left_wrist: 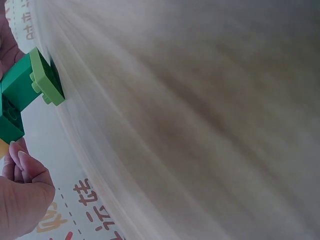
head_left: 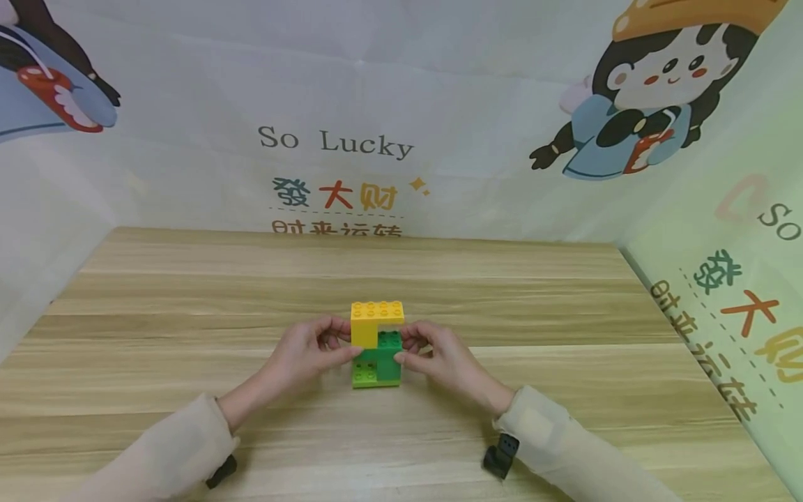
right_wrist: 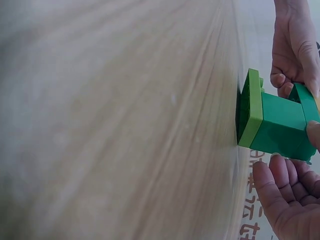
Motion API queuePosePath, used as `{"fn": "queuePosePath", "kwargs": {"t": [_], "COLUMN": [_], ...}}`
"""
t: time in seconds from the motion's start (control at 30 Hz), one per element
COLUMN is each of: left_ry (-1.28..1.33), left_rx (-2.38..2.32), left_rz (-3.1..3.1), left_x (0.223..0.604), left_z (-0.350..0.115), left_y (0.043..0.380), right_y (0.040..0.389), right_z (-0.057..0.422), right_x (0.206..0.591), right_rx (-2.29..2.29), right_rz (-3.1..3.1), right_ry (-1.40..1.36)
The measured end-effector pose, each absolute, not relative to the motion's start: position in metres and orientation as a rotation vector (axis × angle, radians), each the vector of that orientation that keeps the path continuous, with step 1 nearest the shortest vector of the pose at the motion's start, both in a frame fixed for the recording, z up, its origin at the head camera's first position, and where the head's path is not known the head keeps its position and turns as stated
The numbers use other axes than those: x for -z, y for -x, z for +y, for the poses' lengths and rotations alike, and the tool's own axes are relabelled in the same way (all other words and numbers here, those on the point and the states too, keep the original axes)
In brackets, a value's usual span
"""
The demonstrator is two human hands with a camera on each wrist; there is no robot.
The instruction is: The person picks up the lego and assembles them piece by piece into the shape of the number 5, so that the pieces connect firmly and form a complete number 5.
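Observation:
A small tower of toy building bricks stands upright on the table in the head view. Its base is a light green brick [head_left: 365,377], with dark green bricks [head_left: 389,365] stepped above it. A yellow block [head_left: 364,336] sits on their left side, and a studded yellow brick [head_left: 378,312] lies across the top, overhanging to the right. My left hand [head_left: 311,344] pinches the tower's left side where yellow meets green, thumb in front. From the right, my right hand [head_left: 444,357] holds the dark green part between thumb and fingers. Some fingertips are hidden behind the bricks.
The wooden table [head_left: 188,293] runs back to a printed cloth wall [head_left: 351,84], with another such wall [head_left: 721,230] along the right. Both sleeves carry dark wrist devices [head_left: 500,457] close to the table.

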State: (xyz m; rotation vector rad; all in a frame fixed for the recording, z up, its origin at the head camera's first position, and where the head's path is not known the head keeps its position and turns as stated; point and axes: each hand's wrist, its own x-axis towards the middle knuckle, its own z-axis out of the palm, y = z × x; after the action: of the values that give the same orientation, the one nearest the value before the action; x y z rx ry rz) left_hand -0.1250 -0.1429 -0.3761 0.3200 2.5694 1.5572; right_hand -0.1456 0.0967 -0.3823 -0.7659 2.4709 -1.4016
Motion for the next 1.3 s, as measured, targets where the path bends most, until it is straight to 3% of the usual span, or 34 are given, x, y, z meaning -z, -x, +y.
{"fn": "queuePosePath", "kwargs": {"t": [1.3], "left_ry": [-0.056], "left_rx": [-1.528], "left_rz": [2.436], "left_x": [0.379], "left_z": [-0.139], "left_y": [0.152], "right_y": [0.16], "right_z": [0.089], "right_x": [0.389], "right_rx": [1.534], "right_rz": [2.318], "right_ry": [0.503]}}
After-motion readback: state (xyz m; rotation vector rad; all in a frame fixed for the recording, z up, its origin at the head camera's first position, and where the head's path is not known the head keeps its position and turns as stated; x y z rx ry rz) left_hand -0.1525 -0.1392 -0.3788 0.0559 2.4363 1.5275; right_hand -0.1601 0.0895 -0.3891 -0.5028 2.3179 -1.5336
